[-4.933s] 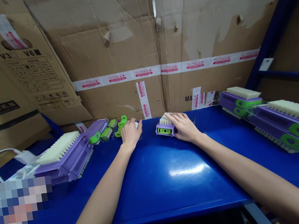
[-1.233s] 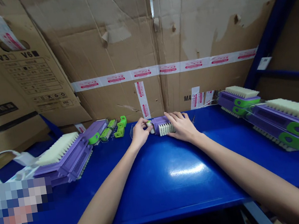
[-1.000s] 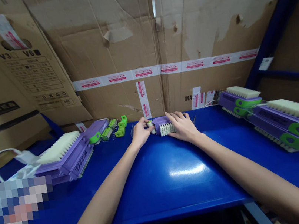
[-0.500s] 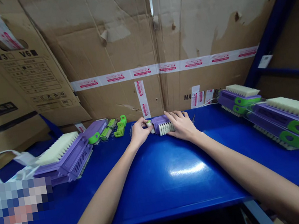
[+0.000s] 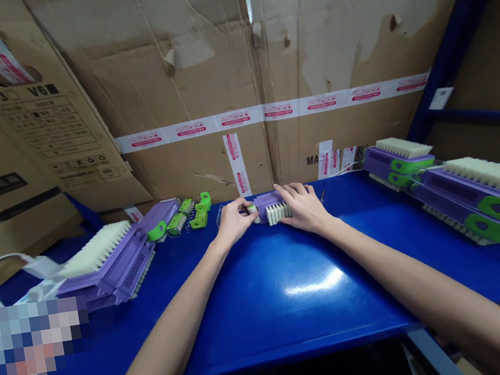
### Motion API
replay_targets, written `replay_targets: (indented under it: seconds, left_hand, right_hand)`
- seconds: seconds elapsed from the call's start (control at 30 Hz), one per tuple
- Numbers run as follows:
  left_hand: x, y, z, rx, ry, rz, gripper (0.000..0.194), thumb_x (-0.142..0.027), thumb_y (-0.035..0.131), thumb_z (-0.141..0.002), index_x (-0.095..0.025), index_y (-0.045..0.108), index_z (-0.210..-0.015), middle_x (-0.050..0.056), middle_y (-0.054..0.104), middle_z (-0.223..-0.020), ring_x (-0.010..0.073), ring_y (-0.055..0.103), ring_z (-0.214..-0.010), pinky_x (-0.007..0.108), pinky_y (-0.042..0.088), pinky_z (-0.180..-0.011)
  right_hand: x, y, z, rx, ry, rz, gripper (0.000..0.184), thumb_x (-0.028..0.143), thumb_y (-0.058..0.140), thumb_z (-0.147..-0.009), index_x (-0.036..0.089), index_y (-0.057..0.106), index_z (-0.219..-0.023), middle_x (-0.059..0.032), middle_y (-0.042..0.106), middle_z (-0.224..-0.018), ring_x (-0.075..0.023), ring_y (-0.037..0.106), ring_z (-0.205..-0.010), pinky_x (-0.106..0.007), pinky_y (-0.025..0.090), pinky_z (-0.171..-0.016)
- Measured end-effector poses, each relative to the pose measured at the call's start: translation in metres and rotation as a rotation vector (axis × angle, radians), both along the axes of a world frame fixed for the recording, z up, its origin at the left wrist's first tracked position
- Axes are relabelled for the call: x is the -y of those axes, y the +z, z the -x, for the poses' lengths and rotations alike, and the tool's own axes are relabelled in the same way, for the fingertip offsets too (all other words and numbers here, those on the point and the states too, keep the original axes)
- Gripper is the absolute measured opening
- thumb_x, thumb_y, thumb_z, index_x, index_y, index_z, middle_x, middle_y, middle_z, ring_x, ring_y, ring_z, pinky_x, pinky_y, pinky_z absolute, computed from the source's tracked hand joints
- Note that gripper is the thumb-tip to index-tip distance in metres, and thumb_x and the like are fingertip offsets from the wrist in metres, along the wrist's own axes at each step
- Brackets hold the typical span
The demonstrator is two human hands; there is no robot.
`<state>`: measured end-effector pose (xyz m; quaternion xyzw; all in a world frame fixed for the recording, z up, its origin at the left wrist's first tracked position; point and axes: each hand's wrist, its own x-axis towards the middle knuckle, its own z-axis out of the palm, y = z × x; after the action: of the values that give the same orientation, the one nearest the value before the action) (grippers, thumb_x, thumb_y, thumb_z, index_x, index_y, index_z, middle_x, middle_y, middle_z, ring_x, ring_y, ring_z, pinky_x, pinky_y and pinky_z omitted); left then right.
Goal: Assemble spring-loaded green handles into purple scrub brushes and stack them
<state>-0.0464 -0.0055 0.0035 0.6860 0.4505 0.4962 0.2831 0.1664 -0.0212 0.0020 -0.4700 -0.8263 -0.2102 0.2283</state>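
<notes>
A purple brush [image 5: 269, 199] with cream bristles lies on the blue table near the cardboard wall. My right hand [image 5: 304, 207] grips it from the right, with the thumb along the near side and the fingers over the top. At the brush's left end, my left hand [image 5: 236, 218] pinches a small pale-and-green part [image 5: 252, 210] between thumb and fingertips. The part sits against or very close to the brush; whether it is joined cannot be made out. Loose green clips [image 5: 200, 212] lie left of my left hand, beside green-topped pieces [image 5: 180, 220] and small springs.
Purple brushes with cream bristles are stacked at left [image 5: 106, 265] and right [image 5: 481, 197]. A white cable with a plug [image 5: 39, 267] lies far left. Cardboard sheets [image 5: 187, 84] stand along the back. A thin pointed object [image 5: 323, 195] rests just beyond my right hand.
The view has shifted slightly. Both hands stay at the brush, and my left fingers have moved a little around the small part at its left end.
</notes>
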Motion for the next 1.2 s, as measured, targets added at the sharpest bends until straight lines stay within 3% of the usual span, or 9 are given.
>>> replay_targets:
  seconds: [0.17, 0.3, 0.47, 0.6, 0.87, 1.0, 1.2]
  left_hand:
    - [0.002, -0.001, -0.004, 0.054, -0.038, 0.026, 0.025, -0.023, 0.071, -0.061, -0.016, 0.054, -0.079, 0.008, 0.068, -0.091, 0.0203, 0.066, -0.086, 0.034, 0.054, -0.078]
    - [-0.002, -0.005, -0.006, 0.235, -0.056, 0.079, 0.026, -0.035, 0.068, -0.069, -0.016, 0.055, -0.081, 0.009, 0.069, -0.090, 0.0203, 0.066, -0.089, 0.036, 0.051, -0.083]
    - [-0.005, -0.006, -0.007, 0.452, -0.029, 0.327, 0.028, -0.039, 0.067, -0.074, -0.015, 0.059, -0.087, 0.008, 0.070, -0.088, 0.0198, 0.066, -0.089, 0.036, 0.049, -0.087]
    - [-0.004, -0.002, -0.006, 0.545, -0.101, 0.502, 0.025, -0.036, 0.063, -0.079, -0.014, 0.063, -0.091, 0.012, 0.070, -0.098, 0.0199, 0.066, -0.095, 0.035, 0.046, -0.093]
    - [-0.001, 0.007, -0.004, 0.549, -0.173, 0.716, 0.056, -0.056, 0.058, -0.077, -0.014, 0.056, -0.114, 0.020, 0.069, -0.098, 0.0287, 0.067, -0.091, 0.045, 0.049, -0.086]
    - [0.002, 0.009, -0.004, 0.550, -0.202, 0.738, 0.050, -0.051, 0.058, -0.080, -0.014, 0.056, -0.113, 0.018, 0.070, -0.092, 0.0265, 0.068, -0.088, 0.042, 0.050, -0.087]
    - [0.002, 0.011, -0.001, 0.529, -0.230, 0.732, 0.041, -0.043, 0.062, -0.076, -0.015, 0.059, -0.107, 0.015, 0.070, -0.090, 0.0252, 0.067, -0.085, 0.042, 0.050, -0.085]
  right_hand:
    - [0.000, 0.001, -0.002, 0.016, 0.001, -0.001, 0.077, 0.045, 0.059, -0.078, 0.011, 0.031, -0.142, -0.0189, 0.049, -0.135, -0.0345, 0.040, -0.119, -0.046, 0.031, -0.091]
    - [-0.001, -0.001, -0.002, -0.012, 0.004, -0.013, 0.075, 0.043, 0.059, -0.078, 0.011, 0.032, -0.141, -0.0187, 0.050, -0.134, -0.0342, 0.040, -0.120, -0.047, 0.031, -0.092]
    - [-0.003, -0.006, -0.003, -0.052, 0.049, -0.044, 0.075, 0.043, 0.060, -0.076, 0.012, 0.035, -0.140, -0.0177, 0.052, -0.131, -0.0335, 0.041, -0.119, -0.046, 0.030, -0.097]
    - [-0.004, -0.007, -0.002, -0.053, 0.074, -0.084, 0.075, 0.044, 0.062, -0.074, 0.011, 0.038, -0.138, -0.0172, 0.053, -0.126, -0.0325, 0.042, -0.120, -0.048, 0.024, -0.106]
    - [-0.002, -0.006, -0.002, -0.083, 0.090, -0.061, 0.074, 0.042, 0.061, -0.075, 0.012, 0.037, -0.138, -0.0176, 0.051, -0.126, -0.0310, 0.044, -0.119, -0.048, 0.028, -0.106]
    - [-0.002, -0.005, -0.003, -0.081, 0.100, -0.035, 0.077, 0.041, 0.062, -0.073, 0.011, 0.036, -0.139, -0.0181, 0.050, -0.129, -0.0321, 0.043, -0.120, -0.046, 0.033, -0.102]
    - [-0.004, -0.004, -0.004, -0.067, 0.109, -0.019, 0.082, 0.039, 0.060, -0.074, 0.012, 0.026, -0.144, -0.0174, 0.045, -0.138, -0.0336, 0.037, -0.126, -0.049, 0.030, -0.103]
